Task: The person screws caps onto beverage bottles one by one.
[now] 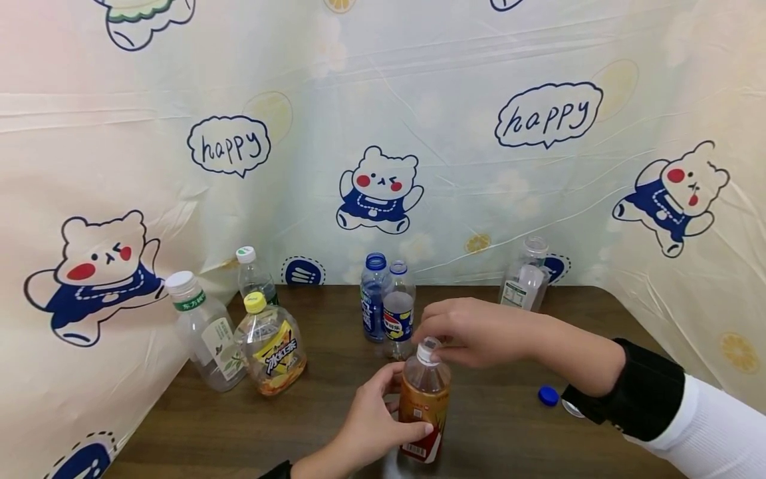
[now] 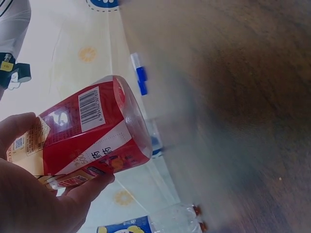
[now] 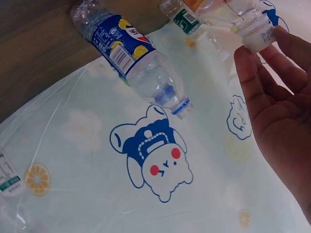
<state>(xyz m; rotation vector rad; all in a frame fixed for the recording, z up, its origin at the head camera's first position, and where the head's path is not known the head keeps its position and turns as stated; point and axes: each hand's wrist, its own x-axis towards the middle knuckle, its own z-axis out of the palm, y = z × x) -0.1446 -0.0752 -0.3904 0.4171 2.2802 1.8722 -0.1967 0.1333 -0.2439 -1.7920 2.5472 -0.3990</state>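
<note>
In the head view, my left hand (image 1: 378, 414) grips a plastic bottle (image 1: 423, 398) with an orange and red label, thumb across its front. A white cap (image 1: 427, 350) tops the bottle's neck. Thumb and fingers of my right hand (image 1: 479, 331) pinch this cap from the side. From the left wrist, the bottle's red lower label and barcode (image 2: 91, 109) show, and its base looks slightly raised off the table. The right wrist view shows the cap (image 3: 258, 35) between thumb and fingertips; whether it is loose on the neck I cannot tell.
Behind the held bottle stand an uncapped blue-labelled bottle (image 1: 399, 316) and a blue bottle (image 1: 374, 299). Several capped bottles, including a yellow-capped one (image 1: 272, 352), stand left. A clear bottle (image 1: 525, 276) stands back right. A blue cap (image 1: 547, 396) and a whitish cap (image 1: 572, 408) lie right.
</note>
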